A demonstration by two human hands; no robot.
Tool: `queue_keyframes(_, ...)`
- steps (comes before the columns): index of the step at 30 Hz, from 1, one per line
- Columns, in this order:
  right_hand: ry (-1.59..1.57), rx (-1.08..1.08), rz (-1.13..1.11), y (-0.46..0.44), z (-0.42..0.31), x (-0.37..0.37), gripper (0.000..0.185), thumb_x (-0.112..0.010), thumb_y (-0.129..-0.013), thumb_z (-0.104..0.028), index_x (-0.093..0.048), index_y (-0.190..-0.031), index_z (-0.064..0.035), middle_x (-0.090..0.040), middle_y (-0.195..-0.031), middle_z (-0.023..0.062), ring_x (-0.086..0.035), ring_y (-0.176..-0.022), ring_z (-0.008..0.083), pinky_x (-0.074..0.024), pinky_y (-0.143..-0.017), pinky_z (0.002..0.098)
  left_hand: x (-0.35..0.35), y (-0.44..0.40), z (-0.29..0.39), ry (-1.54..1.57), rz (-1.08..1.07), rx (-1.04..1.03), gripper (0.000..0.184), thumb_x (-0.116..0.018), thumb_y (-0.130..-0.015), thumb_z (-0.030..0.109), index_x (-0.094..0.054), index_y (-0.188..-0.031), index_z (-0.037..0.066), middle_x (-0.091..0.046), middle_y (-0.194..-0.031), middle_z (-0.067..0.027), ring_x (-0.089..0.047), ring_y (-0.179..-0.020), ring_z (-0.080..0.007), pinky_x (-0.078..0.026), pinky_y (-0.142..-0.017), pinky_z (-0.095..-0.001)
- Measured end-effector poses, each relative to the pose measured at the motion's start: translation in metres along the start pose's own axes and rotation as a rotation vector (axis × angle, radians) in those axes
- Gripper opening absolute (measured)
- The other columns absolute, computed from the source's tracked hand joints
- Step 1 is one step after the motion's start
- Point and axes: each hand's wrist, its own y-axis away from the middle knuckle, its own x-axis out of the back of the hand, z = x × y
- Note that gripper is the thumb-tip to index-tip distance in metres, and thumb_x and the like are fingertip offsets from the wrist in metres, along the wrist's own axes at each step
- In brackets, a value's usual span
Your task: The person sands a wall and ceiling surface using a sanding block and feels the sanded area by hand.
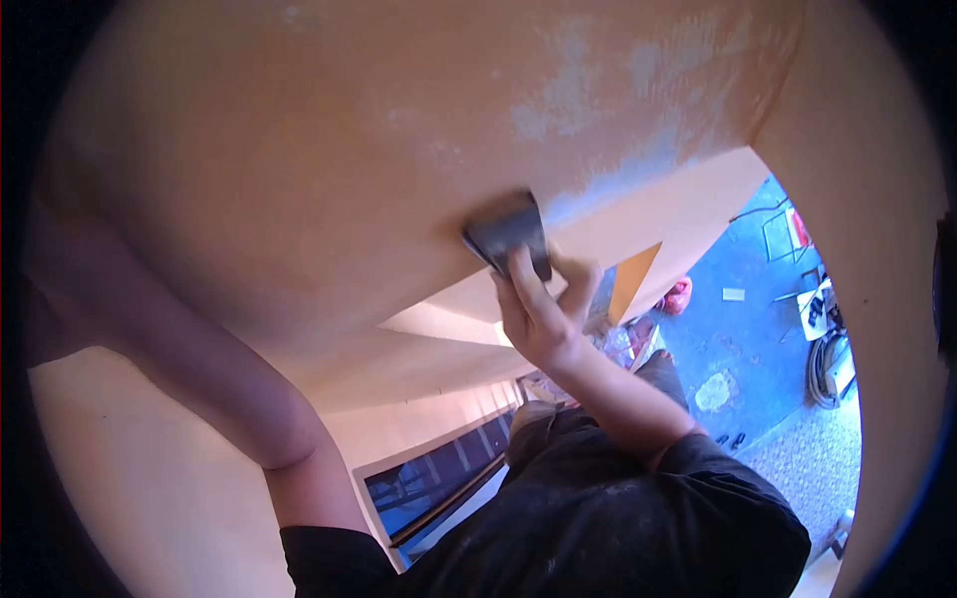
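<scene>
Overhead, the right hand [543, 304] closes its fingers round a dark grey, flat, wedge-shaped tool [506, 234], set at a smooth orange-tan plastered surface [299, 149] with whitish patches. The left hand [65, 294] reaches into shadow at the edge; its grip cannot be told. Below spreads a blue floor [713, 334].

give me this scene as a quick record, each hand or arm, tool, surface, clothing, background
right hand: fingers gripping a dark flat tool
tool position: at the peach surface; exact contact hard to tell
left arm: stretched toward the dim left edge of the view; grip unclear
surface state: pale patches up and to the right of the tool
clothing: black shirt
background: blue floor, red bundle
</scene>
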Motion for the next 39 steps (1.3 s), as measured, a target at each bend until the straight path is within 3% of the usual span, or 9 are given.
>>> queue_keyframes(9, -0.011, 0.052, -0.089, -0.005, -0.007, 0.008, 0.034, -0.079, -0.070, -0.001, -0.072, -0.103, -0.0051, -0.053, -0.105, 0.0204, -0.052, -0.088, 0.0315, -0.0453, -0.070, 0.0376, -0.001, 0.013, 0.027, 0.015, 0.052, 0.260, 0.022, -0.053, -0.095, 0.020, -0.054, -0.105, 0.001, -0.055, -0.092, -0.0087, -0.057, -0.080, -0.0169, -0.051, -0.075, -0.0330)
queue_keyframes(12, -0.028, 0.052, -0.027, -0.030, -0.010, 0.010, 0.037, -0.080, -0.070, -0.002, -0.071, -0.107, -0.0034, -0.052, -0.104, 0.0195, -0.051, -0.087, 0.0302, -0.0449, -0.071, 0.0360, 0.008, 0.009, 0.018, -0.175, -0.047, 0.014, 0.023, -0.050, -0.096, 0.021, -0.054, -0.106, 0.000, -0.055, -0.096, -0.0096, -0.057, -0.081, -0.0177, -0.051, -0.078, -0.0358)
queue_keyframes(16, -0.018, 0.071, -0.018, -0.056, -0.011, 0.013, 0.040, -0.079, -0.072, -0.002, -0.070, -0.111, -0.0024, -0.052, -0.104, 0.0196, -0.052, -0.088, 0.0307, -0.0462, -0.072, 0.0358, 0.002, 0.004, 0.037, -0.294, -0.029, 0.164, 0.027, -0.047, -0.098, 0.024, -0.054, -0.106, -0.002, -0.055, -0.100, -0.0134, -0.057, -0.086, -0.0223, -0.048, -0.081, -0.0422)
queue_keyframes(22, -0.021, 0.023, -0.116, -0.036, -0.009, 0.011, 0.040, -0.078, -0.072, -0.001, -0.068, -0.111, -0.0011, -0.051, -0.105, 0.0200, -0.056, -0.095, 0.0347, -0.0485, -0.079, 0.0394, 0.002, 0.018, 0.040, -0.248, 0.035, 0.172, 0.028, -0.058, -0.097, 0.015, -0.065, -0.098, -0.012, -0.071, -0.092, -0.0189, -0.069, -0.087, -0.0195, -0.058, -0.074, -0.0283)
queue_keyframes(24, -0.059, 0.079, -0.010, -0.097, -0.033, 0.006, 0.043, -0.078, -0.072, -0.002, -0.068, -0.114, 0.0000, -0.051, -0.107, 0.0192, -0.053, -0.096, 0.0342, -0.0467, -0.081, 0.0403, -0.001, 0.028, 0.047, -0.384, 0.163, 0.534, 0.021, -0.069, -0.084, 0.016, -0.070, -0.094, -0.002, -0.070, -0.081, -0.0123, -0.065, -0.071, -0.0176, -0.055, -0.070, -0.0270)
queue_keyframes(27, 0.007, 0.096, -0.034, -0.072, -0.020, 0.007, 0.044, -0.077, -0.072, -0.003, -0.067, -0.115, 0.0010, -0.051, -0.108, 0.0186, -0.050, -0.095, 0.0334, -0.0452, -0.081, 0.0400, -0.014, 0.018, 0.043, -0.162, 0.283, 0.255, 0.023, -0.064, -0.093, 0.015, -0.063, -0.103, -0.006, -0.067, -0.104, -0.0161, -0.066, -0.095, -0.0243, -0.056, -0.082, -0.0337)
queue_keyframes(30, -0.006, 0.075, -0.080, -0.006, 0.007, 0.006, 0.040, -0.077, -0.075, -0.006, -0.066, -0.112, 0.0041, -0.053, -0.102, 0.0222, -0.051, -0.091, 0.0321, -0.0461, -0.078, 0.0381, 0.005, 0.016, 0.044, -0.342, 0.034, 0.104, 0.021, -0.064, -0.090, 0.008, -0.061, -0.107, -0.005, -0.064, -0.106, -0.0156, -0.061, -0.103, -0.0266, -0.052, -0.089, -0.0364)
queue_keyframes(33, 0.023, 0.088, 0.015, -0.080, -0.033, -0.001, 0.044, -0.076, -0.077, -0.006, -0.064, -0.118, 0.0037, -0.052, -0.101, 0.0214, -0.050, -0.089, 0.0315, -0.0440, -0.078, 0.0378, -0.002, 0.015, 0.048, -0.230, 0.132, 0.128, 0.017, -0.060, -0.090, 0.004, -0.062, -0.105, -0.004, -0.064, -0.104, -0.0163, -0.059, -0.108, -0.0279, -0.050, -0.092, -0.0375)
queue_keyframes(39, -0.034, 0.086, -0.034, -0.041, -0.007, 0.005, 0.047, -0.073, -0.079, -0.007, -0.062, -0.124, 0.0021, -0.050, -0.106, 0.0248, -0.048, -0.089, 0.0333, -0.0429, -0.079, 0.0386, 0.002, 0.012, 0.044, -0.255, 0.134, 0.134, 0.017, -0.065, -0.077, 0.006, -0.067, -0.093, 0.000, -0.065, -0.095, -0.0137, -0.061, -0.095, -0.0313, -0.052, -0.080, -0.0360)
